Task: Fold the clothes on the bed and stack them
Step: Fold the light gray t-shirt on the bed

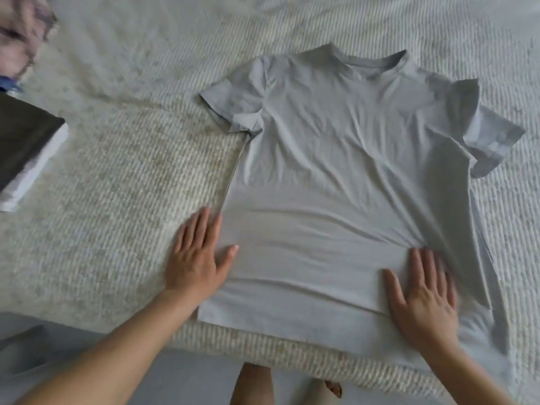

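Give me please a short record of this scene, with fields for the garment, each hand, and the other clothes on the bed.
garment: light grey T-shirt, spread flat on the bed, collar away from the person, still unfolded
left hand: open, flat at the shirt's left edge near the hem, thumb on the cloth
right hand: open, pressing flat on the shirt's lower right part
wrinkles: creases run outward from the right hand
folded stack: dark piece on top of white ones, at the left edge of the view
other clothes: blurred pile, top left

Folded stack cut off by left frame edge. Crumpled garment in upper left blurred, cropped, kind unclear. Both forearms cut by bottom edge.
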